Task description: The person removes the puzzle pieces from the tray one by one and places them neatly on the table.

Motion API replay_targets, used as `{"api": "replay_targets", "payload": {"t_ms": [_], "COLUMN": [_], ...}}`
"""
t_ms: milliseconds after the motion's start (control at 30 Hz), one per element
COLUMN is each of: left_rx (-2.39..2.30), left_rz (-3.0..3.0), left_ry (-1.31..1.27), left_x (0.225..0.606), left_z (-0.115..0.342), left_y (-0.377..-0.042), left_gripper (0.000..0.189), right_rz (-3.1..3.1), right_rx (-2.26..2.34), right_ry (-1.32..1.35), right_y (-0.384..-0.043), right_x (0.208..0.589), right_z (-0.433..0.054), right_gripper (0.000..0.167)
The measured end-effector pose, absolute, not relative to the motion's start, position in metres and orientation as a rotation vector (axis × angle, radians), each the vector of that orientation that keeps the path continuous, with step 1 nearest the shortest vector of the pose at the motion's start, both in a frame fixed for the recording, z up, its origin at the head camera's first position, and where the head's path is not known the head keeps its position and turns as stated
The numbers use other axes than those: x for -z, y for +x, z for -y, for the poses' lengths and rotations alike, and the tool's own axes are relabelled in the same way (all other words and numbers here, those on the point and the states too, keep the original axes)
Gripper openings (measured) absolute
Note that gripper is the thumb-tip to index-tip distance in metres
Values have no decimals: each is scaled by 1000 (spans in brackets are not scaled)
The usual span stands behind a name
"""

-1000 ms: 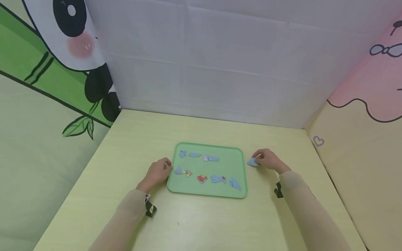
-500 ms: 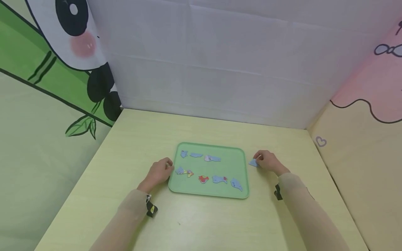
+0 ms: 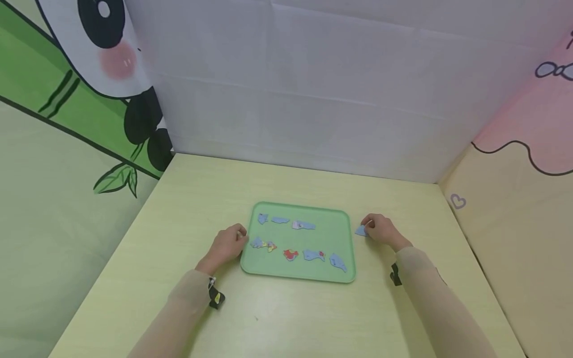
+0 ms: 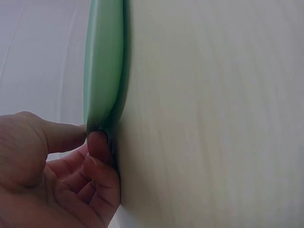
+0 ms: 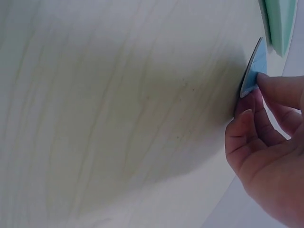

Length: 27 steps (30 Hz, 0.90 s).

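My left hand (image 3: pixel 225 244) is at the left edge of a light green tray (image 3: pixel 291 237). In the left wrist view its thumb lies on top of the tray's rim (image 4: pixel 104 61) and a finger is tucked beneath, pinching it. Just right of the tray, my right hand (image 3: pixel 382 231) pinches a blue puzzle piece (image 3: pixel 360 230) between thumb and fingers. The right wrist view shows this thin, pointed piece (image 5: pixel 255 66) slightly tilted, close over the table, its near end hidden by the fingers.
Several irregular puzzle pieces lie in two rows on the tray, among them a red one (image 3: pixel 290 254), a blue one with a pale end (image 3: pixel 303 225) and a blue and yellow one (image 3: pixel 263 243). A pale wooden table (image 3: pixel 286 318) meets a white cloth wall (image 3: pixel 304 99) behind.
The head view has shifted slightly. Both hands keep their places, the left at the tray's rim, the right with the puzzle piece, which shows a little less beyond the fingers.
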<state>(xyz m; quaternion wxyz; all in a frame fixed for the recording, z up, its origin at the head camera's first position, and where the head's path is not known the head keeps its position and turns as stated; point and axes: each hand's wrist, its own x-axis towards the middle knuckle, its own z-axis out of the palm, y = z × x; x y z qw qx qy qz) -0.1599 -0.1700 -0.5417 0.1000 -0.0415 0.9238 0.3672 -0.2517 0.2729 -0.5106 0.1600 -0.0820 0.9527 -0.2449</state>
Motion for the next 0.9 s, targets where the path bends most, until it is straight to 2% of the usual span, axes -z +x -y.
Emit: {"api": "replay_targets", "payload": {"t_ms": [467, 900], "left_rx": [-1087, -1072], "left_rz": [-2726, -2727], "left_ry": [-126, -146], "left_x": [542, 540], "left_z": [171, 169], "left_y": [-159, -160], "left_gripper": [21, 21], "right_rz": [-2710, -2739], "right_rx": [742, 824], "right_ry": [-262, -338], "right_y": [-249, -250], "right_x": [513, 492], "right_z": [-274, -260], "right_gripper": [23, 26]}}
